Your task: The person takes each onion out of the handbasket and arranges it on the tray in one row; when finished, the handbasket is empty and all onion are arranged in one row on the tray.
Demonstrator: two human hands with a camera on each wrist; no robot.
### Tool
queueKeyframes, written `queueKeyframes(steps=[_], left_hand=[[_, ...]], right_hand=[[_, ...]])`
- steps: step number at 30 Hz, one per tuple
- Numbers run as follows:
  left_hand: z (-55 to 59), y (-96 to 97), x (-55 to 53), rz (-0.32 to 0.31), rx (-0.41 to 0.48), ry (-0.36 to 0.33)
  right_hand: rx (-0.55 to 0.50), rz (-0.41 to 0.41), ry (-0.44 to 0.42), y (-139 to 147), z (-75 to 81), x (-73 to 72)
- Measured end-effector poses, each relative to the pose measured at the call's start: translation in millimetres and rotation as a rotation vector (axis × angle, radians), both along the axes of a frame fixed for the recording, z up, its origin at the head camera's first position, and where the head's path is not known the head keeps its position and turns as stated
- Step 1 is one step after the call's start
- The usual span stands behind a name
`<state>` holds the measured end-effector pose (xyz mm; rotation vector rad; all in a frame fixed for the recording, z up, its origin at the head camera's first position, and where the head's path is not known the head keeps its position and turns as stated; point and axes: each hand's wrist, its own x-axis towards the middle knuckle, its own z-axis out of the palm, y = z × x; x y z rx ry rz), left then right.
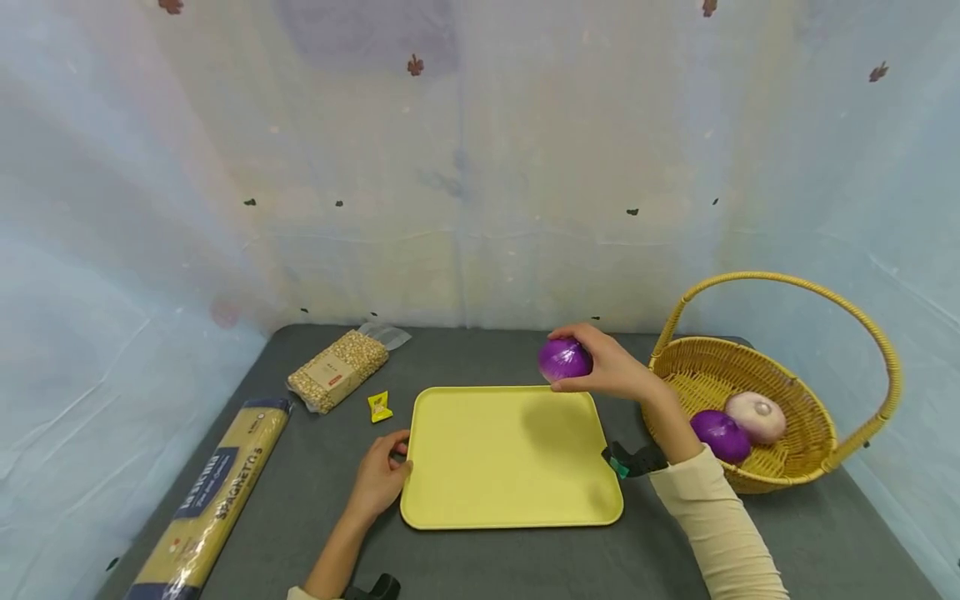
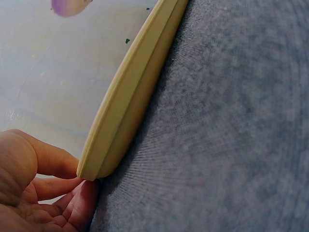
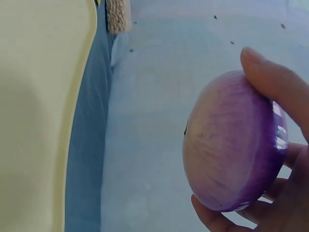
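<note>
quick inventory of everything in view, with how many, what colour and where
table: 1, dark grey, below everything
backdrop: 1, pale blue and cream with leaf marks, behind the table
tray: 1, yellow, centre
spaghetti pack: 1, yellow and blue, left side
grain bag: 1, beige, far left
small packet: 1, yellow, left of tray
basket: 1, yellow, right side
basket onion: 1, purple, in basket
pale bulb: 1, whitish pink, in basket
raised onion: 1, purple, near tray's far right corner
left hand: 1, bare, at tray's left rim
right hand: 1, bare, holding raised onion
wrist devices: 2, black, one per wrist
sleeves: 2, cream, on the forearms
</note>
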<state>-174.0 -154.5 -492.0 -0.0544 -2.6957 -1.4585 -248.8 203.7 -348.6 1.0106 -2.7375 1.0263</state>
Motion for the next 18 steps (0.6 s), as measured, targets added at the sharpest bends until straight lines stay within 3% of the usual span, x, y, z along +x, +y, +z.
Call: queueKeyframes(steps=[18], left_hand=[[2.5, 0.5, 0.7, 0.004, -0.005, -0.004]], right_hand=[[0.026, 0.088, -0.026, -74, -33.6, -6.5]])
